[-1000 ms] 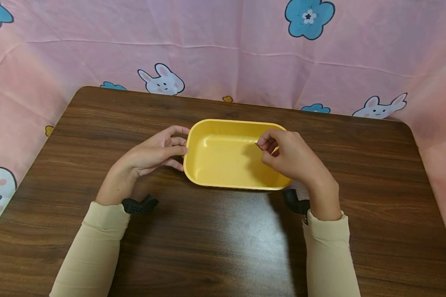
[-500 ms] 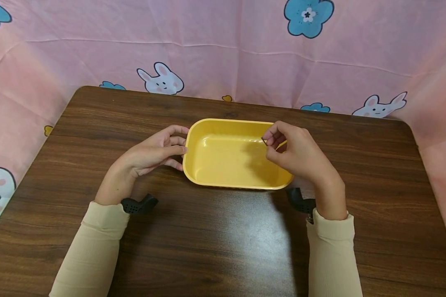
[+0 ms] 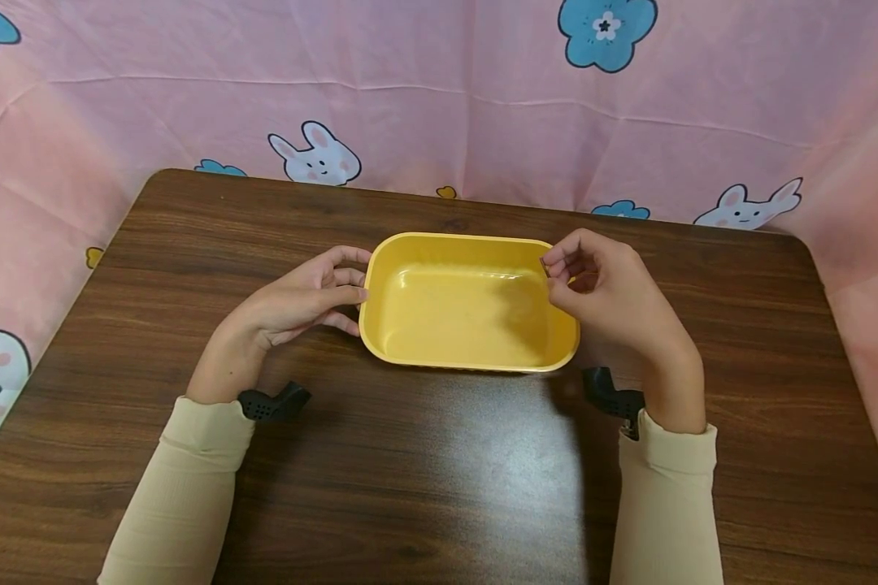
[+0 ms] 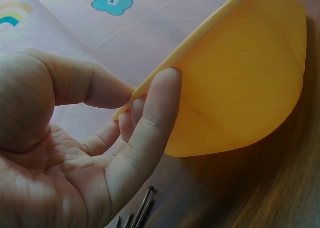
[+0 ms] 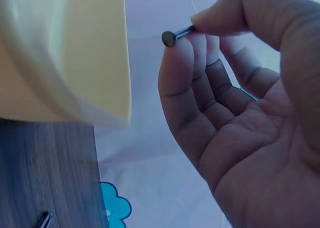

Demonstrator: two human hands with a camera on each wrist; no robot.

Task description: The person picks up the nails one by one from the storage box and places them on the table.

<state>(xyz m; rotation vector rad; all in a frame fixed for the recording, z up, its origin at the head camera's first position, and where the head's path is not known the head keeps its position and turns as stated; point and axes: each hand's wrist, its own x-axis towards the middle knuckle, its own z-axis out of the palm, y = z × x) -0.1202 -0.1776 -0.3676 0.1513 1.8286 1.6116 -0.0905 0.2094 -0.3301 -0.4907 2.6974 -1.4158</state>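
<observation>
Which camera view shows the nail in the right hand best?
The right wrist view: the nail shows its flat head, pinched between thumb and fingers of the right hand. The head view shows only a tiny dark sliver; the left wrist view does not show it.

We wear snug beige sleeves (image 3: 183,487) down to both wrists. A small black camera mount (image 3: 272,403) sits under each wrist.
</observation>
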